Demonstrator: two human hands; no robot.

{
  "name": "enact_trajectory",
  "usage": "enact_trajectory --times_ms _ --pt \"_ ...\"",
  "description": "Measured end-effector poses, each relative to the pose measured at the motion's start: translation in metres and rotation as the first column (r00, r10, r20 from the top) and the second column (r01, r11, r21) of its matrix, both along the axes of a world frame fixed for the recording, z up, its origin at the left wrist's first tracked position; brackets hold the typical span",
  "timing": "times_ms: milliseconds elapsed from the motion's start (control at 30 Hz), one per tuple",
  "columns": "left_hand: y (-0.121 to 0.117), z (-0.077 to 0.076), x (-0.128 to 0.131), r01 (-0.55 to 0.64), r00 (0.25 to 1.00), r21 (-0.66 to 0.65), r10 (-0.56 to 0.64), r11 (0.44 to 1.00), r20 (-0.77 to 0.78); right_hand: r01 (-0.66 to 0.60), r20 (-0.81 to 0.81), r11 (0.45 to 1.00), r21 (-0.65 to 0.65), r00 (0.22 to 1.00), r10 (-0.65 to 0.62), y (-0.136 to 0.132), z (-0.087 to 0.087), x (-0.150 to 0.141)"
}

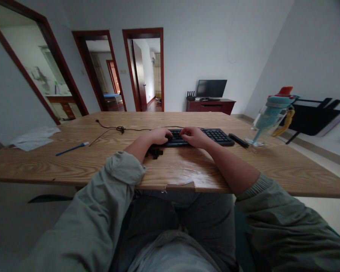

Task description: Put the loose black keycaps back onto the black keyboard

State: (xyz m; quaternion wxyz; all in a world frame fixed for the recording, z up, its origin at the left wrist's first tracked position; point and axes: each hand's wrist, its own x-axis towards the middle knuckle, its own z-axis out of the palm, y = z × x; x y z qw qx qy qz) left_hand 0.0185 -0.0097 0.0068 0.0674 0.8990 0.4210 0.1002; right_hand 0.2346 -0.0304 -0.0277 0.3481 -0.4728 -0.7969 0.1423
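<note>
A black keyboard (218, 136) lies on the wooden table in front of me. My left hand (160, 136) is closed over its left end, with the thumb and fingertips against the keys. Above the middle of the keys, my right hand (193, 136) has its fingers curled and pinched together. Whatever may be between those fingertips is too small and hidden to make out. Several small loose black pieces (155, 153), which look like keycaps, lie on the table beside my left wrist.
A black cable (120, 129) runs leftward from behind the keyboard. Left of it lie a blue brush-like stick (72, 149) and white paper (35, 138). To the right are a long black object (238, 140) and a clear bottle (268, 119) with a yellow strap. The table's front edge (181, 187) is chipped.
</note>
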Motion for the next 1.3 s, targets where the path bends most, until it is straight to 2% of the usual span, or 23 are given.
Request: enact_trajectory --times_ms 100,200,267,333,433,500,600,700,800,900,1067,1300 --pt "-0.014 0.022 -0.017 0.017 1.0 -0.115 -0.02 0.993 -0.021 0.0 -0.006 1.0 0.006 1.0 0.0 -0.002 0.002 -0.001" --pt "-0.024 0.036 -0.03 0.033 0.995 -0.293 -0.058 0.956 -0.079 0.003 -0.002 1.0 0.01 1.0 -0.003 -0.004 0.004 -0.001" --pt "-0.026 0.037 -0.033 0.025 0.989 -0.382 -0.079 0.924 -0.127 0.011 0.01 1.0 0.007 1.0 -0.011 -0.005 0.004 -0.001" --pt "-0.025 0.033 -0.032 -0.008 0.985 -0.406 -0.064 0.914 -0.162 0.02 0.024 1.0 0.003 1.0 -0.02 -0.005 0.004 -0.001" --pt "-0.022 0.024 -0.027 -0.027 0.983 -0.377 -0.044 0.926 -0.178 0.034 0.042 0.999 -0.006 0.999 -0.033 -0.006 0.004 -0.001" --pt "-0.022 0.021 -0.024 0.0 0.988 -0.359 -0.057 0.933 -0.146 0.031 0.045 0.999 -0.008 0.999 -0.03 -0.006 0.004 -0.001" --pt "-0.023 0.019 -0.02 0.084 0.996 -0.304 -0.08 0.949 0.024 -0.005 0.028 1.0 -0.009 1.0 0.005 -0.006 0.004 -0.002" --pt "-0.023 0.016 -0.017 0.106 0.976 -0.161 -0.073 0.981 0.204 -0.074 -0.063 0.996 -0.057 0.996 0.07 -0.005 0.003 -0.005" --pt "-0.019 0.011 -0.012 0.085 0.953 -0.033 -0.071 0.996 0.293 -0.155 -0.191 0.982 -0.11 0.973 0.132 -0.004 0.001 -0.008" --pt "-0.016 0.006 -0.009 0.097 0.925 0.035 -0.103 0.995 0.365 -0.206 -0.248 0.973 -0.108 0.953 0.174 -0.002 -0.001 -0.01" --pt "-0.017 0.002 -0.005 0.122 0.903 -0.001 -0.111 0.992 0.414 -0.263 -0.286 0.96 -0.096 0.931 0.227 -0.002 -0.002 -0.011" --pt "-0.023 0.003 -0.001 0.13 0.894 -0.064 -0.089 0.99 0.438 -0.265 -0.272 0.962 -0.066 0.932 0.238 -0.006 0.001 -0.011"
